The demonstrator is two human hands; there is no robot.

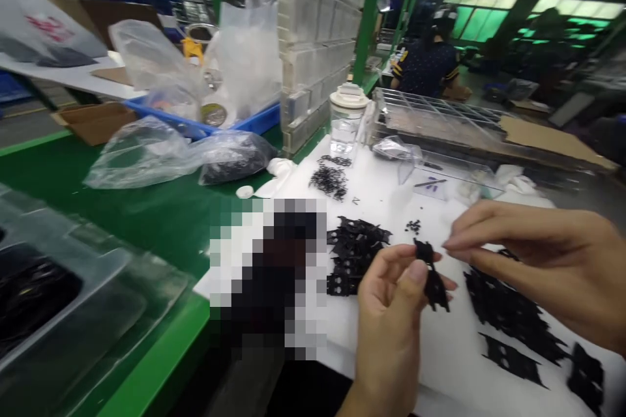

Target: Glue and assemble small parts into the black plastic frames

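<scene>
Head: black part [433, 277] between hands.

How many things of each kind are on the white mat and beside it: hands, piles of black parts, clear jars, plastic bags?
Hands: 2, left hand pinching a black part, right hand close to it
Piles of black parts: 3
Clear jars: 1
Plastic bags: 2
Total: 8

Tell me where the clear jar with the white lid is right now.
In the head view, the clear jar stands at the far edge of the white mat, just beyond the small black parts pile.
</scene>
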